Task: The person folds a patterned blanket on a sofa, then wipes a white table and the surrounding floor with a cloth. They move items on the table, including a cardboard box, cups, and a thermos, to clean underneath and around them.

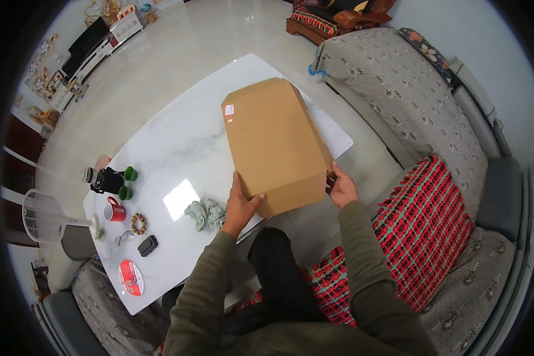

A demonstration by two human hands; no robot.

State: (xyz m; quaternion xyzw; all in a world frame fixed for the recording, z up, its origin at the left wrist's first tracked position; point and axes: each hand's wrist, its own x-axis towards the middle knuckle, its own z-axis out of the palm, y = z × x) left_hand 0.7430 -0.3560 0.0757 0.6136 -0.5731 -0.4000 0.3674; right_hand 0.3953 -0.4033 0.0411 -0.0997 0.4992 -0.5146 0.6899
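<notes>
A brown cardboard box (273, 138) with slanted corners rests over the right part of the white marble-patterned table (160, 133), its near end jutting past the edge. My left hand (240, 202) grips its near left corner, thumb on the front face. At the near right corner, my right hand (342, 184) has its fingers against the side, partly hidden by the box. A small white label (229, 109) is stuck near the box's far left corner. Just left of my left hand lies a crumpled pale green cloth (204, 213).
On the table's left stand a black-cased glass jug (109, 180), green cups (125, 192), a red-and-white mug (115, 211), a bead bracelet (138, 224), glasses (124, 238), a black case (147, 245) and a red-and-white fan (131, 278). An electric swatter (44, 216) overhangs the edge. A sofa (382, 89) curves along the right.
</notes>
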